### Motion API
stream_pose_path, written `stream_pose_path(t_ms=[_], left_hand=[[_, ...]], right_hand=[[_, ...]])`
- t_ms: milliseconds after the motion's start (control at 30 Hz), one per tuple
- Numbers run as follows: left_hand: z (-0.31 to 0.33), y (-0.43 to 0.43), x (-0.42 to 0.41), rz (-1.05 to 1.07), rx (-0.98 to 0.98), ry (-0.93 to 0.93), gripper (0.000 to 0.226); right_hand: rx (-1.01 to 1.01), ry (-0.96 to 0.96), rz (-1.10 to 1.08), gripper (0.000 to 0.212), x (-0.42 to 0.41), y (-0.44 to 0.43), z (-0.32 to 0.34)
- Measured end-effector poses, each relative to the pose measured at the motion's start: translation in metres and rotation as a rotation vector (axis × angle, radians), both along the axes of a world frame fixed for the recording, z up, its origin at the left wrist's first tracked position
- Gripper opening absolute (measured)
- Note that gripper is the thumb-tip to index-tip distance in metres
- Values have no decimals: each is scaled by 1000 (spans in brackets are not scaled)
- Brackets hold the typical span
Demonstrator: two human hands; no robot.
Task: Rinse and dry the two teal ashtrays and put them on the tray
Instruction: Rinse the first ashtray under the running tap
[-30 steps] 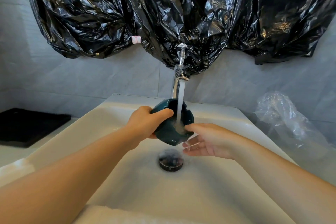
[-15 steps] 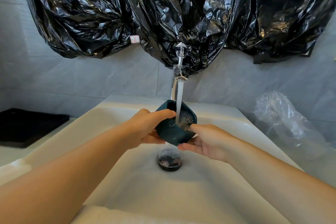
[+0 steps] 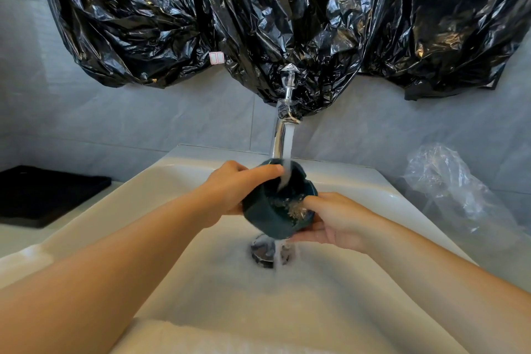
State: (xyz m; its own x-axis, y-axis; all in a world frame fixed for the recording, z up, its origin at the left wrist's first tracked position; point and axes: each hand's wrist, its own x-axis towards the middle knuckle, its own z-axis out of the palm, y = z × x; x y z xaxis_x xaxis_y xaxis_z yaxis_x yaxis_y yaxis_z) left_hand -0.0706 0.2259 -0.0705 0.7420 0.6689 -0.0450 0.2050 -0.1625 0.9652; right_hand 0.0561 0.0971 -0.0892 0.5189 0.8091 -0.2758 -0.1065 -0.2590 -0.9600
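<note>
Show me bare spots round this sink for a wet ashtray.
Free: flat black tray; white counter strip between it and the white ceramic sink; sink ledge left of the chrome tap. Crowded: under the tap, left hand, right hand, round teal ashtray; rightward, crumpled clear plastic bag.

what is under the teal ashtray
The right hand holds the teal ashtray from below; lower down is the drain, its far edge hidden behind the ashtray and falling water.

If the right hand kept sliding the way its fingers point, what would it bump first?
The right hand holds the teal ashtray, fingers underneath pointing left. Sliding on, it would probably meet the left hand gripping the far side, though depth is unclear.
</note>
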Motion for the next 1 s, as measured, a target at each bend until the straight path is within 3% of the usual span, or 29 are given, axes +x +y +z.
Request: stream_pose_path(t_ms=[133, 267, 367, 467, 567, 633, 700, 833, 900, 1000], left_hand=[[-2, -3, 1, 24, -120, -42, 52], [1, -4, 0, 104, -52, -121, 34], [4, -8, -1, 105, -15, -82, 30], [4, -10, -3, 71, -43, 28, 37], [-2, -3, -3, 126, 418, 178, 47], [2, -5, -5, 102, 572, 108, 39], [5, -8, -6, -44, 582, 59, 24], [1, -19, -8, -355, 661, 263, 22], [-3, -21, -7, -387, 685, 253, 17], [-4, -19, -4, -303, 550, 150, 13]], right_hand=[[18, 118, -32, 27, 0, 0, 4], [-35, 87, 29, 36, -1, 0, 5], [68, 92, 17, 26, -3, 0, 9], [32, 17, -2, 19, -6, -2, 9], [-18, -64, -82, 11, -9, 0, 9], [-43, -123, -142, 13, -7, 0, 7], [-33, -147, -172, 17, -5, 0, 7], [-23, -335, -225, 30, -3, 2, 7], [-27, -350, -228, 29, -3, 2, 7], [-75, -305, -188, 31, -3, 1, 9]])
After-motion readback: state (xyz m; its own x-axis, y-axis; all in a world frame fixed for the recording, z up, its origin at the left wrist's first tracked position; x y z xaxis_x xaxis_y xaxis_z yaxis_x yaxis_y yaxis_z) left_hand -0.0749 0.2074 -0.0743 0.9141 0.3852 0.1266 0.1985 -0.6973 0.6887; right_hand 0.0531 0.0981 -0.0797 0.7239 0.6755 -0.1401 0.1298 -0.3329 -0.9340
